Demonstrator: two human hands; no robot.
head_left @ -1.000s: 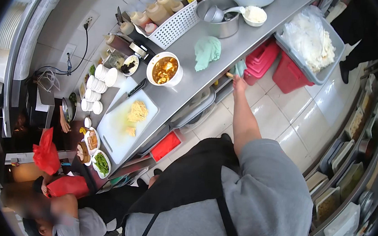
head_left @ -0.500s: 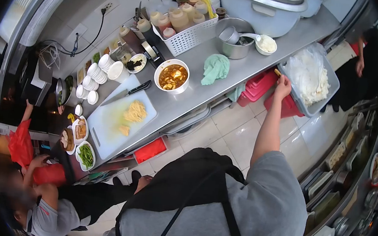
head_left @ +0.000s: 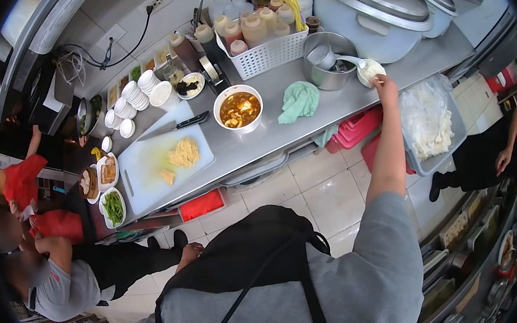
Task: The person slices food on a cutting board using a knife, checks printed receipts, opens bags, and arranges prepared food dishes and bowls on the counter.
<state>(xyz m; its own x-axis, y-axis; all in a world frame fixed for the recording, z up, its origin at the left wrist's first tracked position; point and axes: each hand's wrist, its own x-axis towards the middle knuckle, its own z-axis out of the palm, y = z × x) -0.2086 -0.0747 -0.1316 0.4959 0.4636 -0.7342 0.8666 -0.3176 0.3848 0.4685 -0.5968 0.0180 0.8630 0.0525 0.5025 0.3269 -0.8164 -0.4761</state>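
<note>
My right hand (head_left: 385,88) reaches over the counter, its fingers pinched at the near rim of a small bowl of white food (head_left: 370,71). Beside that bowl stands a steel pot (head_left: 329,61) with a white-handled ladle. My left hand (head_left: 192,252) hangs low beside my black apron, partly hidden, its fingers too small to make out. A white tub of red-brown tofu dish (head_left: 238,110) and a crumpled green cloth (head_left: 300,102) are on the counter. Yellow shreds (head_left: 183,153) and a black-handled knife (head_left: 175,123) lie on the white cutting board (head_left: 138,178).
A white basket of bottles (head_left: 265,58) and a large lidded cooker (head_left: 371,23) line the back. Stacked small cups (head_left: 133,96) stand left. A grey bin of white food (head_left: 430,125) sits beyond the counter. Co-workers (head_left: 73,280) are at left; another person (head_left: 499,150) stands right.
My right hand has moved from below the counter, past the grey bin, up to the bowl. The small yellowish item seen in its fingers no longer shows. The view has shifted.
</note>
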